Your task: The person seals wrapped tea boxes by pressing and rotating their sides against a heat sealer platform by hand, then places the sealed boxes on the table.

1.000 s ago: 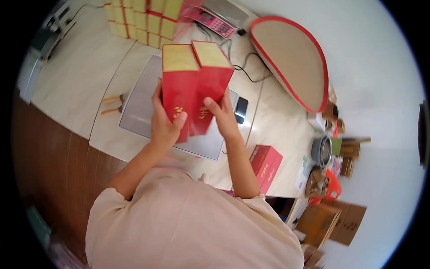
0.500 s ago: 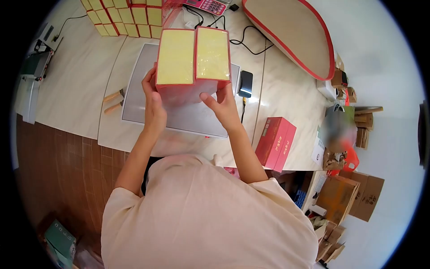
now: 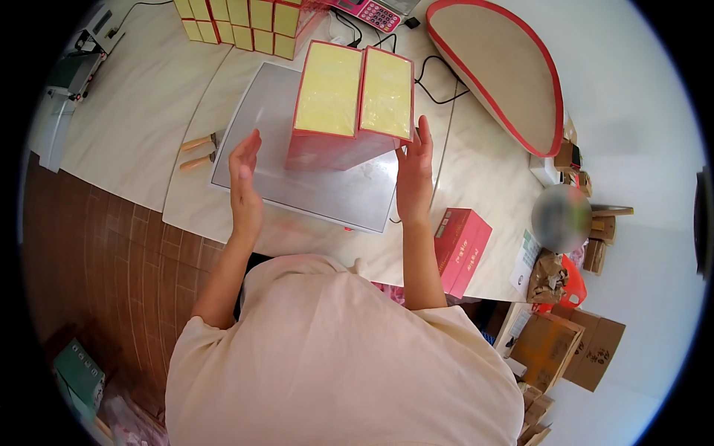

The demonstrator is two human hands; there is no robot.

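A pair of red boxes with pale yellow tops [image 3: 327, 89], seemingly wrapped together in clear film, stands upright on a grey metal plate [image 3: 275, 178]. My left hand [image 3: 245, 182] is held apart from the boxes, to their left over the plate, fingers stretched and nothing in them. Close against the right side of the boxes is my right hand [image 3: 416, 175], its fingers extended. Whether its fingertips still touch the film, I cannot tell.
Rows of yellow-topped boxes [image 3: 253, 18] stand at the back, near a pink calculator-like keypad [image 3: 375, 15]. A red-edged tray [image 3: 498, 74] lies back right. A closed red box [image 3: 461, 249] sits at right. Two wooden-handled tools [image 3: 197, 152] lie left of the plate.
My left hand has come off the boxes and moved away to the left. My right hand has shifted to their right side. The view has turned slightly.
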